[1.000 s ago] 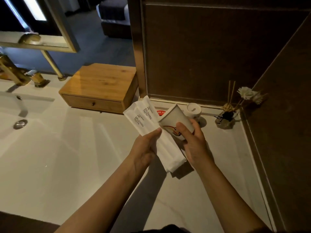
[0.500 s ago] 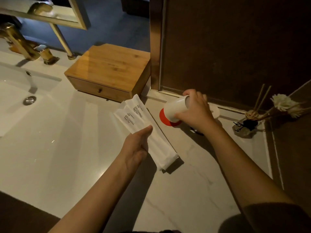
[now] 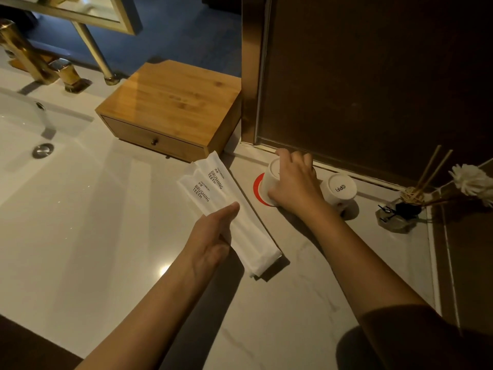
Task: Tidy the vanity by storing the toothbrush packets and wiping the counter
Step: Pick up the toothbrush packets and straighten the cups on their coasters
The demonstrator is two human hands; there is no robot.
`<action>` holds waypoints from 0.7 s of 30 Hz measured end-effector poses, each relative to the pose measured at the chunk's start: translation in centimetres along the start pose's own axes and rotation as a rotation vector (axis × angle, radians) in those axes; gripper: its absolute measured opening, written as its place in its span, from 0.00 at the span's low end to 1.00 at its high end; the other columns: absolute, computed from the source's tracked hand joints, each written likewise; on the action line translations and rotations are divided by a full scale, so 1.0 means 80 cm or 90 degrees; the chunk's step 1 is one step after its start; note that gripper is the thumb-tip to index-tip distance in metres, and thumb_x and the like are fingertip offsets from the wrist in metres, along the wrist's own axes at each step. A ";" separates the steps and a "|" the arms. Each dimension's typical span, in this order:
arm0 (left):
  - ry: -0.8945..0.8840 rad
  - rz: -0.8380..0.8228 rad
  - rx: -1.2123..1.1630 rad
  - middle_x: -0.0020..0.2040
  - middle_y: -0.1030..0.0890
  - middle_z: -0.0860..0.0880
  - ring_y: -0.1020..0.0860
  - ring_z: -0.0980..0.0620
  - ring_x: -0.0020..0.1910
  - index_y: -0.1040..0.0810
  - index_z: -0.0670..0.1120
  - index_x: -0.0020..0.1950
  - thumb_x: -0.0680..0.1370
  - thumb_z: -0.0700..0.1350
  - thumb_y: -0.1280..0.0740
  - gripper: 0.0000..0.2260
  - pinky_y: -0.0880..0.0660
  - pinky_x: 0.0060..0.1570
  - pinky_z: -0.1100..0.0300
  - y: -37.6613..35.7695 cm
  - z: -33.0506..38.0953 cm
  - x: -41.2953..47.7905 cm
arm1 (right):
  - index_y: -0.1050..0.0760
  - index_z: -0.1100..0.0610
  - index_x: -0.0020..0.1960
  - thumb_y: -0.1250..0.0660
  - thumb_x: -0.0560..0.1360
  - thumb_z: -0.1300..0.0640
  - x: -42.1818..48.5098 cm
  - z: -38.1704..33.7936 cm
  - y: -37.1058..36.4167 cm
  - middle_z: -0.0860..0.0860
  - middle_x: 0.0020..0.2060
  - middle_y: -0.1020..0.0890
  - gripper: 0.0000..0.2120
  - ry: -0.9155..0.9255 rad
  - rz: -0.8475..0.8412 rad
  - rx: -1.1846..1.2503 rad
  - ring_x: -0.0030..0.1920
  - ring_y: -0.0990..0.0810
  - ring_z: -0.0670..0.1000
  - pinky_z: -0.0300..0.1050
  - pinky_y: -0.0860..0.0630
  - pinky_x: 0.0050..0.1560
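- The storing step is in hand: the left hand [image 3: 210, 236] is closed around two long white paper toothbrush packets printed "BRUSHING TEETH" [image 3: 226, 206], thumb on top, holding them just above the white marble bench [image 3: 93, 236].
- The right hand [image 3: 293, 182] wraps an upturned white paper cup [image 3: 269, 180], setting it mouth-down on a round red coaster [image 3: 258, 188] by the dark wall panel [image 3: 373, 76].
- A second upturned white cup [image 3: 338, 188] stands just beside that hand.
- The closed bamboo drawer box [image 3: 170, 110] sits near the packets' far ends.
- Next, I judge, the right hand must let go of the cup and pull the small drawer knob [image 3: 154, 141]; wiping is not yet begun.
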State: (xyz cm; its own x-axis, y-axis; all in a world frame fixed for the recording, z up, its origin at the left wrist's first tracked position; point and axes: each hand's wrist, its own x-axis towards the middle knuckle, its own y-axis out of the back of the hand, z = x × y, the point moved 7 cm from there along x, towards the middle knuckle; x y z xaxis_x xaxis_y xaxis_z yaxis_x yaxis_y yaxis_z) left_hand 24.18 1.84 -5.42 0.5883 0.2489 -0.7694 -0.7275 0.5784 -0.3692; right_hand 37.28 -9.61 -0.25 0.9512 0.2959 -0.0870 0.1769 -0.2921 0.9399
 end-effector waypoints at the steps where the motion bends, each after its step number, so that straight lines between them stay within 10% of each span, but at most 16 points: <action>1: 0.000 -0.002 0.002 0.48 0.21 0.45 0.21 0.44 0.45 0.30 0.49 0.66 0.73 0.35 0.31 0.24 0.25 0.31 0.47 -0.001 0.000 0.000 | 0.44 0.54 0.71 0.29 0.70 0.54 -0.003 0.001 0.000 0.56 0.69 0.35 0.36 -0.009 0.015 0.026 0.68 0.38 0.57 0.53 0.34 0.65; 10: -0.010 -0.016 0.020 0.48 0.20 0.46 0.20 0.46 0.45 0.29 0.48 0.65 0.73 0.36 0.31 0.22 0.23 0.29 0.52 0.000 0.001 0.008 | 0.41 0.53 0.71 0.29 0.71 0.53 -0.039 0.023 -0.027 0.54 0.69 0.30 0.33 -0.164 0.142 0.322 0.69 0.32 0.55 0.55 0.32 0.66; 21: -0.006 -0.013 0.012 0.47 0.20 0.45 0.20 0.44 0.45 0.28 0.49 0.61 0.72 0.35 0.31 0.20 0.24 0.34 0.47 -0.003 -0.004 0.005 | 0.39 0.54 0.71 0.29 0.71 0.50 -0.038 0.026 -0.032 0.53 0.69 0.30 0.33 -0.163 0.167 0.340 0.70 0.33 0.54 0.53 0.34 0.68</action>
State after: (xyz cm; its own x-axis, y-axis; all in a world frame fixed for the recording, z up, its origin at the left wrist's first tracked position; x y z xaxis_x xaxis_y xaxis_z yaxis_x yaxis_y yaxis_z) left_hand 24.48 1.53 -5.77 0.6061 0.2446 -0.7569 -0.7086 0.5983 -0.3741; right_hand 34.43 -11.64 -3.03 0.9984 -0.0538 -0.0147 -0.0311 -0.7568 0.6529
